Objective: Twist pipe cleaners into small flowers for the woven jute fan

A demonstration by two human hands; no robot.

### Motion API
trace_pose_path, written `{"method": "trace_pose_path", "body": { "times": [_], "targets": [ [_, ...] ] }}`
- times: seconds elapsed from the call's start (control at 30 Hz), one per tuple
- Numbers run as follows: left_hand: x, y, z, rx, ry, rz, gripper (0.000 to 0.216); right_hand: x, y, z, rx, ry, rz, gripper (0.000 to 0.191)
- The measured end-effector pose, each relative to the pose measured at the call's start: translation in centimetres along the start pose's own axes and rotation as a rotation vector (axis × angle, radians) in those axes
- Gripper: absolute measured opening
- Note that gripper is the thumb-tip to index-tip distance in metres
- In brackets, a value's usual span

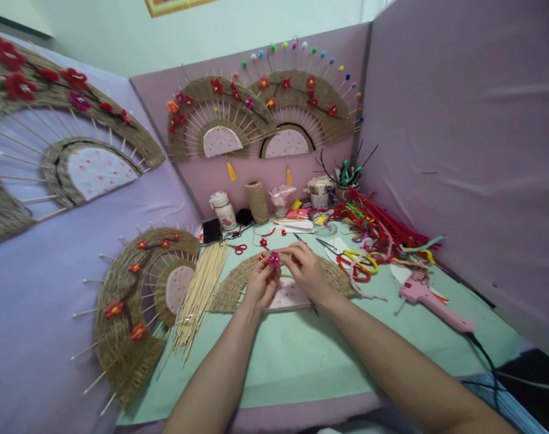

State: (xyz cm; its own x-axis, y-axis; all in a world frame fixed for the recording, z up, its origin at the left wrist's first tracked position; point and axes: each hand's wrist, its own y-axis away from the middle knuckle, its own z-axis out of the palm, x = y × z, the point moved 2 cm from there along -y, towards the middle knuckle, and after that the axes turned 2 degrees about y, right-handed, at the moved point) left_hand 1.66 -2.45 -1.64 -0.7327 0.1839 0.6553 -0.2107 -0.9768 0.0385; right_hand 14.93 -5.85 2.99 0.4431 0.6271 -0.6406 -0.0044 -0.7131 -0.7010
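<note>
My left hand (262,284) pinches a small magenta flower (274,259), fuzzy like pipe cleaner, between thumb and fingertips. Just right of the flower, my right hand (307,269) has its fingers closed together; whatever thin thing they grip is too small to make out. Both hands hover over a twine-wrapped fan (233,283) lying flat on the table, with a pink dotted half-circle (289,294) at its base. Beyond the hands, a small red flower (263,242) rests close to the fan's upper edge.
Thin wooden sticks (202,289) lie left of the fan. Red scissors (240,249), yellow-handled scissors (367,263) and a corded pink glue gun (437,304) lie around. Pipe cleaners (383,223) heap at back right. A finished fan (116,301) leans at left; a twine spool (256,202) stands behind.
</note>
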Motion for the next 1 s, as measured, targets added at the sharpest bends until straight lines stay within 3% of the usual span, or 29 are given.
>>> {"method": "trace_pose_path", "body": {
  "times": [0.13, 0.33, 0.7, 1.0],
  "targets": [
    [0.0, 0.1, 0.2, -0.007, -0.024, -0.007, 0.019, 0.7, -0.5, -0.4, -0.018, -0.064, 0.143, 0.017],
    [-0.2, 0.4, 0.7, -0.003, -0.126, 0.005, 0.019, 1.5, -0.5, -0.3, -0.093, -0.016, 0.231, 0.016],
    [-0.6, 0.4, 0.3, 0.049, -0.340, 0.051, 0.024, 2.1, -0.7, -0.8, -0.204, 0.143, 0.232, 0.011],
    [-1.2, 0.6, 1.0, 0.145, -0.309, 0.138, 0.021, 1.8, -0.3, -0.2, -0.141, 0.328, 0.160, 0.011]
  ]
}}
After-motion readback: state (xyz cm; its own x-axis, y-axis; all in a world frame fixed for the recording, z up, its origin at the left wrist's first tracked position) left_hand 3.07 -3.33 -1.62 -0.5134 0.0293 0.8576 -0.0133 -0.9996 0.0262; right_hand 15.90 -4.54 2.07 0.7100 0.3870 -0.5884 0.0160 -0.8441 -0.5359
